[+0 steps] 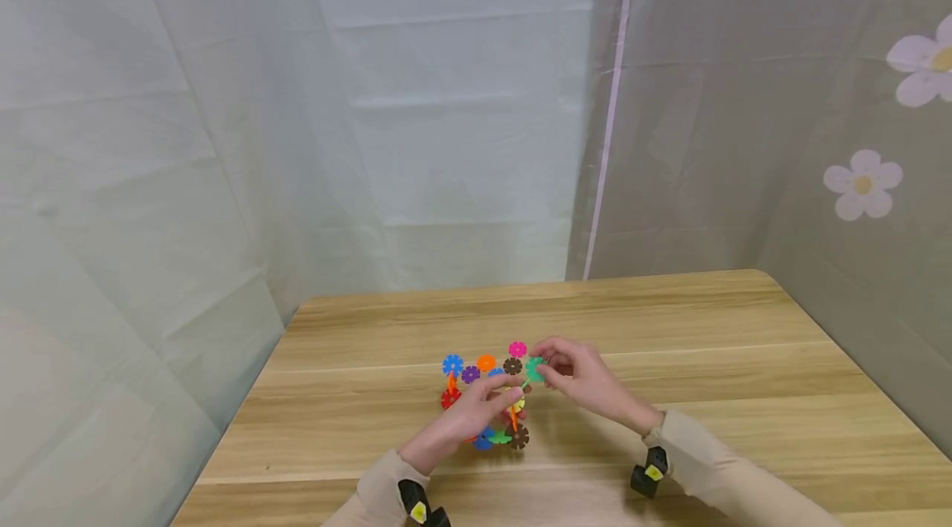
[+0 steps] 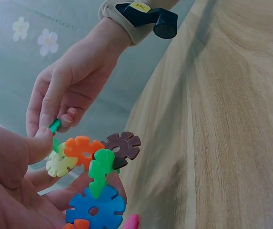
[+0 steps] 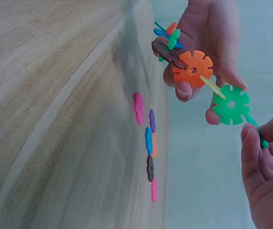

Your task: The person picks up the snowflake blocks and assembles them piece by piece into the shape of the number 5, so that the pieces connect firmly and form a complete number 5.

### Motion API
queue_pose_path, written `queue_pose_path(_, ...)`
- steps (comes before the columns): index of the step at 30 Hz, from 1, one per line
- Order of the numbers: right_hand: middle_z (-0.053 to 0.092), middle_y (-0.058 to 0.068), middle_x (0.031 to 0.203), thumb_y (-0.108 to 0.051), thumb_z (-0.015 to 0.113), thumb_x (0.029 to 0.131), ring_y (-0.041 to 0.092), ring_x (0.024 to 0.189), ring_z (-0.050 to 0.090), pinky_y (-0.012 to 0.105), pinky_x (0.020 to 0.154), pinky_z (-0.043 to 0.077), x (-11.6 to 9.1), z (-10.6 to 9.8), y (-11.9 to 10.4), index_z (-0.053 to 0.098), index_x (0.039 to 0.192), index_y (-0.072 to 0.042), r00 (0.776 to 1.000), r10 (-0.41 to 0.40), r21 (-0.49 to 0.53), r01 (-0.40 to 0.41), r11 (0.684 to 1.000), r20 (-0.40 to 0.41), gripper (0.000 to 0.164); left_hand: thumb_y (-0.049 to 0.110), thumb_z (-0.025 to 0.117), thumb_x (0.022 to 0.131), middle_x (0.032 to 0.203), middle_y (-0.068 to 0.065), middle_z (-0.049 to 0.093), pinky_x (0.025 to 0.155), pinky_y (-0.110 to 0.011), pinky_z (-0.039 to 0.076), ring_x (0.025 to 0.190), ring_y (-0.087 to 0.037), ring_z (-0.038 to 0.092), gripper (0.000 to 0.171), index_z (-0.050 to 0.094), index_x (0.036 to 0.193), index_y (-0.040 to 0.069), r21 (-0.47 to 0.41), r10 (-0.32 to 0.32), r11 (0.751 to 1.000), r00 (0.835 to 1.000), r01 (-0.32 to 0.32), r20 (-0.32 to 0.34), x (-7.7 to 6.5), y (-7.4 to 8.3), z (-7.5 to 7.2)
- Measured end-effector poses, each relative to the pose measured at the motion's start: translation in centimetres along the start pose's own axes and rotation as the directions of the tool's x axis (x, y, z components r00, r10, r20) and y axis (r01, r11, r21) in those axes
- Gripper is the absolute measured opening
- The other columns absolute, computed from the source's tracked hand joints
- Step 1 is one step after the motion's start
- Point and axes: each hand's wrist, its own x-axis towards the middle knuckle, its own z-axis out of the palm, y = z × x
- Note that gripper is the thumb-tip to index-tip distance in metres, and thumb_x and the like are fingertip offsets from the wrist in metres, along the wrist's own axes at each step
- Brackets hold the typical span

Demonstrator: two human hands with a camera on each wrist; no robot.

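My left hand [image 1: 468, 413] holds a chain of interlocked plastic snowflake discs, its thumb and fingertips on a green disc [image 3: 224, 112] near one end. Along the chain, a yellow disc [image 2: 59, 164], an orange disc [image 3: 190, 76], a brown disc [image 2: 132, 145] and a blue disc [image 2: 81, 210] follow, slotted at angles to each other. From the right, my right hand [image 1: 583, 377] pinches a teal-green disc [image 1: 532, 367] by thumb and fingertips. That disc meets the green one's edge in the right wrist view. The left palm and fingers hide part of the chain.
Behind the left hand, a pink disc [image 1: 517, 349], a dark brown disc [image 1: 509, 367], an orange disc [image 1: 486, 363] and a purple disc [image 1: 470, 374] lie on the wooden table [image 1: 706, 345]. Pale curtains [image 1: 461, 139] surround the table's far side.
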Motion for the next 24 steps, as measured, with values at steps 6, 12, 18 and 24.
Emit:
queue_pose_path(6, 0.069, 0.019, 0.089, 0.008, 0.062, 0.087, 0.021, 0.066, 0.065, 0.025, 0.062, 0.057, 0.0, 0.2, -0.2, 0.063, 0.104, 0.006, 0.999, -0.045, -0.041, 0.044, 0.998, -0.016, 0.017, 0.033, 0.05, 0.1, 0.111, -0.021, 0.068, 0.082, -0.039, 0.055, 0.082, -0.017, 0.062, 0.044, 0.054, 0.132, 0.003, 0.029, -0.004, 1.0, 1.0, 0.004, -0.013, 0.0, 0.1, 0.1)
queue_pose_path(12, 0.068, 0.019, 0.082, 0.01, 0.062, 0.087, 0.024, 0.064, 0.066, 0.027, 0.06, 0.057, 0.1, 0.3, -0.2, 0.064, 0.098, 0.007, 0.997, -0.067, -0.026, 0.066, 0.997, -0.031, 0.012, 0.034, 0.049, 0.101, 0.113, -0.02, 0.069, 0.088, -0.048, 0.053, 0.09, -0.026, 0.067, 0.046, 0.051, 0.135, 0.002, -0.004, -0.002, 1.0, 1.0, 0.002, -0.013, 0.1, 0.3, 0.1)
queue_pose_path(18, 0.069, 0.016, 0.082, 0.006, 0.061, 0.089, 0.007, 0.061, 0.062, 0.027, 0.056, 0.056, 0.5, 0.9, 2.1, 0.065, 0.094, 0.002, 0.997, -0.075, 0.009, 0.076, 0.997, -0.032, 0.007, 0.028, 0.048, 0.102, 0.111, -0.022, 0.069, 0.089, -0.049, 0.053, 0.103, -0.038, 0.065, 0.045, 0.049, 0.136, -0.001, -0.003, 0.051, 0.999, 0.998, -0.051, -0.03, -0.2, 0.7, 0.3)
queue_pose_path(24, 0.07, 0.015, 0.082, -0.002, 0.062, 0.092, 0.014, 0.061, 0.064, 0.031, 0.056, 0.056, 0.6, 0.8, 2.7, 0.065, 0.094, -0.001, 0.996, -0.093, 0.083, 0.093, 0.992, -0.005, 0.004, 0.028, 0.05, 0.101, 0.107, -0.016, 0.071, 0.087, -0.046, 0.055, 0.105, -0.031, 0.065, 0.04, 0.052, 0.133, 0.005, 0.069, 0.064, 0.996, 0.996, -0.06, -0.054, -0.4, 1.2, 0.2)
